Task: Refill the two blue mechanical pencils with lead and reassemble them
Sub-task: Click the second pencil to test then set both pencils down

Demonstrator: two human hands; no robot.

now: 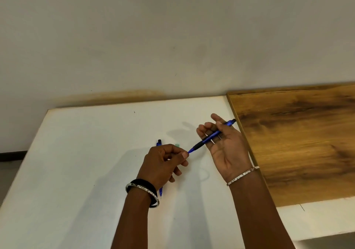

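Observation:
My right hand (pixel 223 145) holds a blue mechanical pencil (pixel 209 137) with a black grip, tilted, its tip pointing down-left and its black cap up-right. My left hand (pixel 165 164) is closed, thumb and forefinger pinched right at the pencil's tip; whether it holds a lead is too small to tell. The second blue pencil (pixel 159 144) lies on the white table (pixel 86 162), mostly hidden under my left hand and wrist, with its tip showing below the wrist. A small pale green object (pixel 177 145) peeks out just behind my left hand.
A wooden board (pixel 299 143) lies along the table's right side, close to my right hand. A white wall rises behind the table's far edge. A white ledge sits lower right.

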